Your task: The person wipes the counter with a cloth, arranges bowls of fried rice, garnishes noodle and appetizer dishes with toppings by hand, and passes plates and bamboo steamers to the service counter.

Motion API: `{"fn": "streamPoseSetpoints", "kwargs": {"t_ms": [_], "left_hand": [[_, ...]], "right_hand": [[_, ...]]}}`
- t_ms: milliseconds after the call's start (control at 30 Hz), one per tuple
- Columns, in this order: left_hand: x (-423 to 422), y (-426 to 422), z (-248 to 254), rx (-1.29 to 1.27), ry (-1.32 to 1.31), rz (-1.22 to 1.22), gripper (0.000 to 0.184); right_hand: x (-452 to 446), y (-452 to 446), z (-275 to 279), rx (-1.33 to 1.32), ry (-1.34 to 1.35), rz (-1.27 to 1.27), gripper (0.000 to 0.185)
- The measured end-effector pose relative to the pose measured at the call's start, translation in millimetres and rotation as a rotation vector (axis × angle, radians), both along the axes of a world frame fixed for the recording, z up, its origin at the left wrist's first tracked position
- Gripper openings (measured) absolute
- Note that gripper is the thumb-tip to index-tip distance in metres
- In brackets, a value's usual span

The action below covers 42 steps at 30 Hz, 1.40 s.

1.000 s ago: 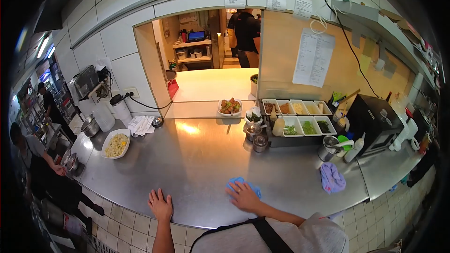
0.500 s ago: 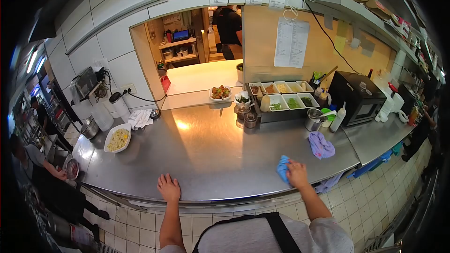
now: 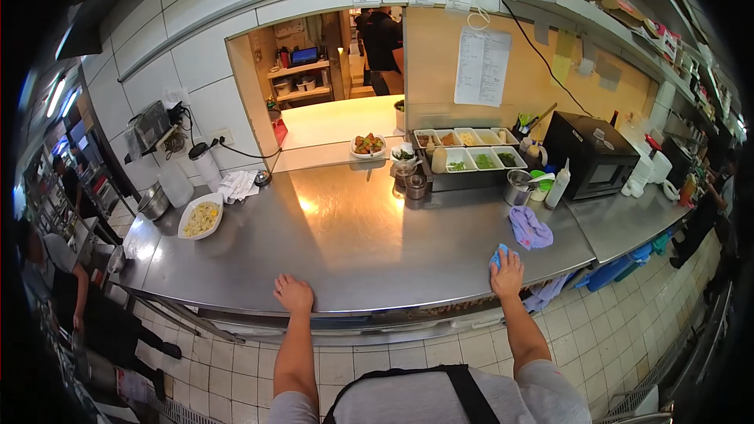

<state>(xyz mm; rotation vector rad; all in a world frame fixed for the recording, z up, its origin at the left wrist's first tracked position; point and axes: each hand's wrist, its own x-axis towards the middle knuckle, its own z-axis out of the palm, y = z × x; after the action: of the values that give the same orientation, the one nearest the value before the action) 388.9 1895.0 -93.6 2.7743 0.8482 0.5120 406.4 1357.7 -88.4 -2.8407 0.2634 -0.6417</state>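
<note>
My right hand is on a crumpled blue cloth, pressing it to the steel counter near its front edge. The palm hides part of the cloth. Just beyond that hand lies a bunched purple cloth. Resting on the counter's front edge, my left hand holds nothing; its fingers are apart and lie on the metal.
A white bowl of fried rice stands at the left, beside crumpled white paper. A bowl of saucy food sits at the pass window. Topping trays, squeeze bottles and a microwave line the back right. A co-worker stands left.
My right hand has moved right and away from me with the blue cloth, closer to the purple cloth. My left hand has shifted slightly along the edge. The co-worker at left has lowered an arm.
</note>
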Motion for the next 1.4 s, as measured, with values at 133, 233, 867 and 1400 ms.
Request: {"fn": "streamPoseSetpoints", "kwargs": {"t_ms": [133, 233, 867, 1400], "left_hand": [[-3, -34, -10, 0.103, -0.064, 0.007, 0.053], [-7, -37, -1, 0.052, -0.045, -0.013, 0.054], [-13, -43, 13, 0.082, -0.207, -0.137, 0.042], [-16, -46, 19, 0.031, -0.138, -0.124, 0.031]], "right_hand": [[6, -2, -6, -0.084, 0.040, 0.017, 0.051], [12, -5, -6, -0.107, 0.054, 0.044, 0.051], [11, 0, 5, -0.040, 0.009, 0.013, 0.048], [11, -1, 1, -0.061, -0.031, -0.003, 0.045]]}}
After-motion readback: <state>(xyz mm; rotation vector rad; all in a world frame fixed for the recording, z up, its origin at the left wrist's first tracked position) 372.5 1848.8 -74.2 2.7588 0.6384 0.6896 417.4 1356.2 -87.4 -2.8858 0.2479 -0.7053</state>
